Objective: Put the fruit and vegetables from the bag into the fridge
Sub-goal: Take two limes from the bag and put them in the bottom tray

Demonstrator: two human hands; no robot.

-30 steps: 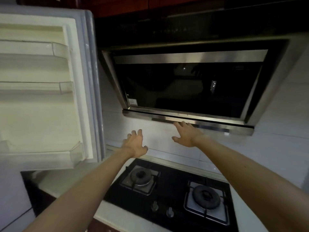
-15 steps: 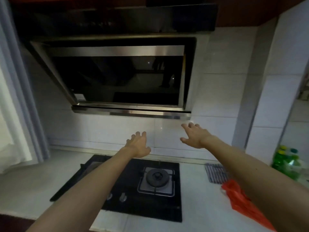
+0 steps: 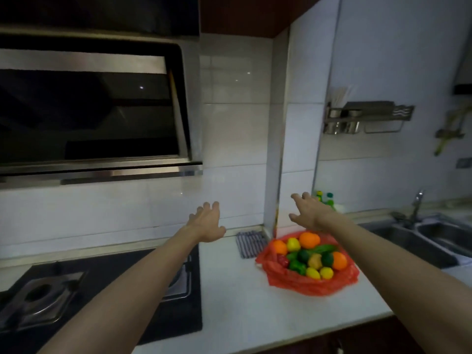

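Note:
A red plastic bag [image 3: 301, 283] lies open on the white counter [image 3: 255, 315], holding several fruits and vegetables: oranges [image 3: 309, 240], lemons [image 3: 326, 272], green peppers [image 3: 296, 266] and a brownish potato [image 3: 315, 261]. My right hand [image 3: 307, 212] hovers with fingers spread above the bag's far edge, holding nothing. My left hand [image 3: 208, 222] floats open over the counter to the left of the bag, near the hob's right edge. The fridge is out of view.
A black gas hob [image 3: 102, 290] fills the lower left, under a steel range hood [image 3: 97, 111]. A striped cloth [image 3: 250, 244] lies by the wall. A steel sink [image 3: 434, 238] with tap sits at right, green bottles [image 3: 325, 199] behind my right hand, a wall rack [image 3: 367, 117] above.
The view has swung right, away from the open fridge door, past the hob to the counter. The whole red bag and the sink have come into sight. Both hands stay open and empty.

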